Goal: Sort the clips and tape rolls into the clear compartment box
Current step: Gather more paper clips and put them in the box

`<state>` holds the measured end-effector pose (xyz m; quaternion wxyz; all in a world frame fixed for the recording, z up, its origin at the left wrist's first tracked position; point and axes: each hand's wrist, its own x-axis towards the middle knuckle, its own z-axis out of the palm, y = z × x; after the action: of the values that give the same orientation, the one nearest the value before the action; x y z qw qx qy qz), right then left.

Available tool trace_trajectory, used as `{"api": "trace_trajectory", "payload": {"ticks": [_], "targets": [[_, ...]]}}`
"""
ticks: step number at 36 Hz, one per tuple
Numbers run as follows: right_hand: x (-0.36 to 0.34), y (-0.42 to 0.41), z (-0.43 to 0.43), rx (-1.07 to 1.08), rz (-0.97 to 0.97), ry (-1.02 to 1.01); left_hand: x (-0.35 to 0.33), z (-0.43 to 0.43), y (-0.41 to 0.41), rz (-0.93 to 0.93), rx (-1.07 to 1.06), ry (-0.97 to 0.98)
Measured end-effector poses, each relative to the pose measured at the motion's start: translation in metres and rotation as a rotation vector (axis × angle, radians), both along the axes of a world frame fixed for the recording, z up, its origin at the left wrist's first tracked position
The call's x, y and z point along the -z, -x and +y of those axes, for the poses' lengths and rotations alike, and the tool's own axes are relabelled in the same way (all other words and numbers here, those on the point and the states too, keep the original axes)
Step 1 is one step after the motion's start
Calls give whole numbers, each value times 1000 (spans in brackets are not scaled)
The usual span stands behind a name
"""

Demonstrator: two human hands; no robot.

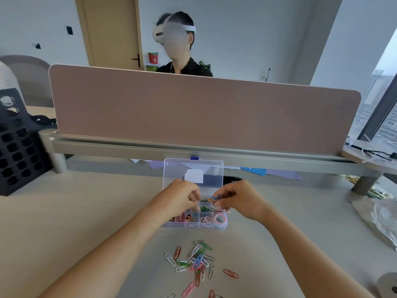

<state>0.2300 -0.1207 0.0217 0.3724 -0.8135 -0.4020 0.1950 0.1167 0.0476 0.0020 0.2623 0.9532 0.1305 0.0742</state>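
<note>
The clear compartment box sits open mid-table, its lid standing up behind. Front cells hold pink tape rolls, pink rings and rose-gold clips; a middle cell holds green paper clips. My left hand hovers over the box's back left, fingers pinched on a small clip. My right hand hovers over the back right, gripping a bunch of coloured paper clips. A loose pile of coloured paper clips lies on the table in front of the box.
A pink desk divider on a metal rail crosses behind the box, with a person seated beyond it. A black perforated crate stands at left. Plastic bags and a grey roll lie at right.
</note>
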Motion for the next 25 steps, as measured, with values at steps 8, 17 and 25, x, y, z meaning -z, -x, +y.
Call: {"api": "trace_trajectory", "payload": {"ticks": [8,17,25], "targets": [[9,1,28,-26,-116,113,9,9,6,-60,-6,34],[14,8,40,-73,-277,215,10,11,15,-110,-26,117],[16,10,47,-147,-436,318,12,11,15,-146,-48,124]]}}
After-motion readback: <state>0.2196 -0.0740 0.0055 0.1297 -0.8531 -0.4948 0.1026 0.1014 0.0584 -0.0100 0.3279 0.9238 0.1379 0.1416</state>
